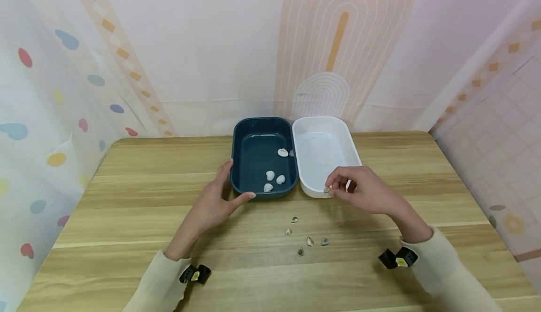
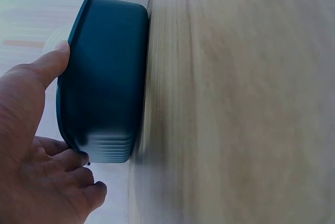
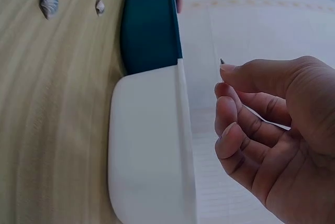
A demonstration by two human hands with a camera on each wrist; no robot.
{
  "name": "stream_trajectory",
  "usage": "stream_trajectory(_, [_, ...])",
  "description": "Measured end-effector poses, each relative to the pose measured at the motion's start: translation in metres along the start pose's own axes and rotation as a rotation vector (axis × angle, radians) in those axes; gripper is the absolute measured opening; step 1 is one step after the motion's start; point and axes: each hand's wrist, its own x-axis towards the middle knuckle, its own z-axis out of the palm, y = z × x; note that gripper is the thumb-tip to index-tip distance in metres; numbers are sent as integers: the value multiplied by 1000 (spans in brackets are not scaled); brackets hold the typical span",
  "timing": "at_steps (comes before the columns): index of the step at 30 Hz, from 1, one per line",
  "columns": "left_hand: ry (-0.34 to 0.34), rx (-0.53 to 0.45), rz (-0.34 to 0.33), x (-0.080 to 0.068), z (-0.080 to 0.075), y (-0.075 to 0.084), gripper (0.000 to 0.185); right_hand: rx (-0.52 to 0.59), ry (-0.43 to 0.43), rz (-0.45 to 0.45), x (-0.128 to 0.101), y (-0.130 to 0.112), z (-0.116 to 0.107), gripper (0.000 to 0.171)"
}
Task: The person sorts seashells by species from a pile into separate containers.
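A dark teal tray (image 1: 263,194) stands on the table with several white shells (image 1: 270,175) inside. My left hand (image 1: 215,204) holds its near left corner, thumb on the front rim and fingers along the left side; in the left wrist view the fingers (image 2: 73,159) bend at the corner. Right beside it is a white tray (image 1: 313,191). Over that tray's near right rim, my right hand (image 1: 363,191) pinches a small shell (image 1: 327,189) between thumb and forefinger. Only a dark tip of this shell (image 3: 222,62) shows in the right wrist view.
Several small striped shells (image 1: 310,241) lie scattered on the wooden table (image 1: 139,199) in front of the trays. Behind the trays hangs a patterned curtain (image 1: 220,44), which also runs along both sides.
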Motion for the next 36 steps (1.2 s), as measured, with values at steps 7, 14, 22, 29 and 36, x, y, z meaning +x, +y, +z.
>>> stream_trajectory(7, [5,-1,9,0,1,-1,108,6,22,-41,9,6,-4,11])
stream_trajectory(14, [3,-3,13,1,0,-1,108,2,20,-5,18,4,-11,11])
stream_trajectory(22, [4,1,13,2,-1,-2,110,29,24,24,32,5,-17,8])
stream_trajectory(29, [2,-1,2,2,0,-1,110,23,13,56,44,9,-17,6])
stream_trajectory(36, [4,8,0,2,1,-1,109,9,14,82,52,17,-13,4])
